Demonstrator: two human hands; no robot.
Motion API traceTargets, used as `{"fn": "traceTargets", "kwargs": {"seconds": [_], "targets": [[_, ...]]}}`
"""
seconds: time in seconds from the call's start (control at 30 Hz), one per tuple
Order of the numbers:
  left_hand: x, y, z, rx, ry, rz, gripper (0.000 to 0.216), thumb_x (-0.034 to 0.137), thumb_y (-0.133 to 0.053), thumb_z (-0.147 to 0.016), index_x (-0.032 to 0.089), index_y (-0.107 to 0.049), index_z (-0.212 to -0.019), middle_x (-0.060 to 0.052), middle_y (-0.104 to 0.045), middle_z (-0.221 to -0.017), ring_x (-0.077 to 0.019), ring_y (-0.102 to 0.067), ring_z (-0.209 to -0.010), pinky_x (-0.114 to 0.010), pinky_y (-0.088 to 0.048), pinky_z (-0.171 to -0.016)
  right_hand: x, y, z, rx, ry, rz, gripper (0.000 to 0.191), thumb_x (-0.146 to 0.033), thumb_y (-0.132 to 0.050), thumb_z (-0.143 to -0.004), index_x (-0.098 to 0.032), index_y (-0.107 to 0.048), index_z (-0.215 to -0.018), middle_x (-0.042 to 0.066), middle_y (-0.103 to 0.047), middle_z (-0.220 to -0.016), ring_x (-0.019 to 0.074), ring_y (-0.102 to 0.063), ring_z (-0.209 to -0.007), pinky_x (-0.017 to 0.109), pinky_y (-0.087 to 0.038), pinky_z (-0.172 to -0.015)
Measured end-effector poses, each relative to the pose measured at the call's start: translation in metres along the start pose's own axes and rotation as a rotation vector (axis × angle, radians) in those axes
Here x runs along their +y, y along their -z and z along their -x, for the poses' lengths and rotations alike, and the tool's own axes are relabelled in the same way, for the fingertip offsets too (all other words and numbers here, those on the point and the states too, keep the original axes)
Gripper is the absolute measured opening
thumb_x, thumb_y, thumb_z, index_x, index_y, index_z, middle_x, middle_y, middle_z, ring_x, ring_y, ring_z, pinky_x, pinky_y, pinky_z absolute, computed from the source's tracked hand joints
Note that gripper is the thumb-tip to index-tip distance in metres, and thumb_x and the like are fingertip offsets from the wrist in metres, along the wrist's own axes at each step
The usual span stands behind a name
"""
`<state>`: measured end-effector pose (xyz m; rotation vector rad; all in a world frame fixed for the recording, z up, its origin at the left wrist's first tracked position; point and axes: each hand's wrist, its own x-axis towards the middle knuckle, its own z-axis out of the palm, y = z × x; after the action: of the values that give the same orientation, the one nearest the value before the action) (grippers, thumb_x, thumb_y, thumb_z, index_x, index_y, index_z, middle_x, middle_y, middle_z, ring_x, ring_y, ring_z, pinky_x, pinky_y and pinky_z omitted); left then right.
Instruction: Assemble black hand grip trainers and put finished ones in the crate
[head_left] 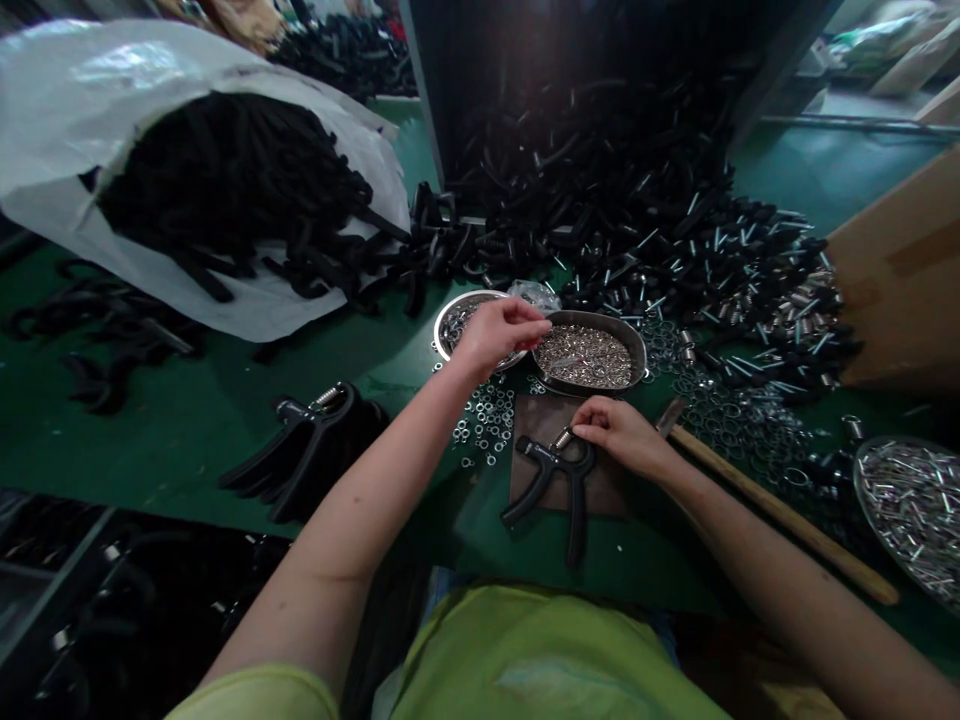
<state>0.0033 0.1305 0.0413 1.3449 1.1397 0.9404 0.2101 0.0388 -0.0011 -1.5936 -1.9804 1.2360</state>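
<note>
Hovering over the gap between two metal containers, the left hand (506,335) has its thumb and fingers drawn together, fingertips beside the rim of the oval tin (641,352). I can't tell from my end whether anything sits between them; the view there is too small and soft. Small shiny metal parts (592,358) fill the tin, and the round dish (441,322) lies partly behind the left wrist.

Lower down, I have the right hand (622,437) pinching the top of a black hand grip (576,505), thumb and forefinger at the end of its spring (561,439), though the fingers hide the exact contact. The grip's upper part lies over a brown plate (606,498), and its two legs point toward the person, spread apart, their ends past the plate's edge on the green table (457,540). Just beside the right wrist I see a hammer (784,510), its wooden handle slanting down to the right.

Small washers (484,418) lie scattered left of the plate. Farther left, I make out a row of assembled grips (319,440) standing close together, with a white sack (45,150) spilling black handles (232,190) behind them. Across the back runs a heap of dark parts and pins (615,210), reaching a cardboard box (900,280) on the right. Loose rings (742,420) spread below that heap, and a dish of metal pins (911,505) stands at the right edge.
</note>
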Motion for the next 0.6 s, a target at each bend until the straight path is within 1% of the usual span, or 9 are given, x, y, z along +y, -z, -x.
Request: {"fn": "traceTargets", "kwargs": {"seconds": [0.07,0.13,0.2,0.27,0.33,0.43,0.53,0.6], "targets": [[-0.008,-0.002,0.03,-0.067,0.044,0.011,0.015,0.026,-0.069,-0.073,0.014,-0.06,-0.075,0.001,-0.059,-0.061,-0.0086,-0.053,-0.056,-0.024,-0.043,-0.059,-0.005,0.001,-0.001,-0.01,0.002,0.024,0.005,-0.021,-0.058,-0.073,-0.017,-0.061,-0.074,-0.001,-0.055,-0.065,0.0115,-0.047,-0.058,0.024,-0.035,-0.055],[-0.017,-0.007,0.057,-0.128,0.067,-0.053,0.016,0.029,-0.069,-0.073,0.015,-0.061,-0.075,0.001,-0.059,-0.062,-0.0094,-0.052,-0.056,-0.023,-0.04,-0.057,-0.009,0.002,-0.001,-0.022,0.013,0.04,0.002,-0.017,-0.057,-0.072,-0.017,-0.059,-0.072,-0.002,-0.053,-0.063,0.0107,-0.046,-0.057,0.024,-0.035,-0.055],[-0.025,-0.015,0.079,-0.181,0.025,-0.16,0.015,0.029,-0.071,-0.072,0.016,-0.063,-0.072,0.001,-0.059,-0.066,-0.0113,-0.054,-0.062,-0.025,-0.04,-0.061,-0.011,0.002,-0.001,-0.021,0.026,0.044,0.004,-0.016,-0.057,-0.072,-0.018,-0.058,-0.075,-0.003,-0.053,-0.064,0.0105,-0.046,-0.057,0.024,-0.035,-0.056],[-0.033,-0.026,0.095,-0.207,-0.073,-0.292,0.014,0.029,-0.074,-0.07,0.017,-0.065,-0.069,0.0,-0.061,-0.074,-0.0146,-0.056,-0.075,-0.028,-0.041,-0.071,-0.011,0.0,0.002,0.001,0.03,0.043,0.007,-0.017,-0.056,-0.074,-0.018,-0.057,-0.081,-0.003,-0.053,-0.067,0.0108,-0.047,-0.059,0.024,-0.036,-0.057],[-0.04,-0.037,0.106,-0.208,-0.146,-0.422,0.013,0.028,-0.076,-0.068,0.019,-0.068,-0.068,-0.001,-0.061,-0.081,-0.0174,-0.055,-0.086,-0.03,-0.039,-0.079,-0.01,-0.002,0.008,0.034,0.025,0.044,0.012,-0.019,-0.057,-0.075,-0.019,-0.056,-0.087,-0.002,-0.054,-0.072,0.0115,-0.048,-0.061,0.025,-0.037,-0.058],[-0.047,-0.049,0.114,-0.195,-0.149,-0.55,0.013,0.03,-0.078,-0.067,0.021,-0.069,-0.07,-0.001,-0.061,-0.085,-0.019,-0.053,-0.089,-0.03,-0.037,-0.079,-0.006,0.001,0.023,0.097,0.068,0.103,0.02,-0.019,-0.058,-0.076,-0.02,-0.057,-0.096,0.0,-0.056,-0.081,0.0137,-0.051,-0.069,0.027,-0.041,-0.065],[-0.05,-0.054,0.117,-0.176,-0.145,-0.583,0.013,0.031,-0.077,-0.067,0.021,-0.069,-0.07,-0.001,-0.062,-0.084,-0.0192,-0.052,-0.089,-0.03,-0.037,-0.079,0.006,0.016,0.048,0.205,0.12,0.245,0.021,-0.024,-0.056,-0.081,-0.021,-0.058,-0.101,0.003,-0.058,-0.091,0.0165,-0.054,-0.078,0.03,-0.043,-0.072],[-0.05,-0.056,0.118,-0.174,-0.151,-0.575,0.012,0.03,-0.077,-0.068,0.021,-0.069,-0.07,-0.001,-0.062,-0.083,-0.0187,-0.052,-0.089,-0.031,-0.036,-0.08,0.023,0.031,0.068,0.315,0.078,0.389,0.02,-0.029,-0.052,-0.084,-0.021,-0.058,-0.102,0.006,-0.058,-0.096,0.019,-0.056,-0.082,0.032,-0.045,-0.073]]}}
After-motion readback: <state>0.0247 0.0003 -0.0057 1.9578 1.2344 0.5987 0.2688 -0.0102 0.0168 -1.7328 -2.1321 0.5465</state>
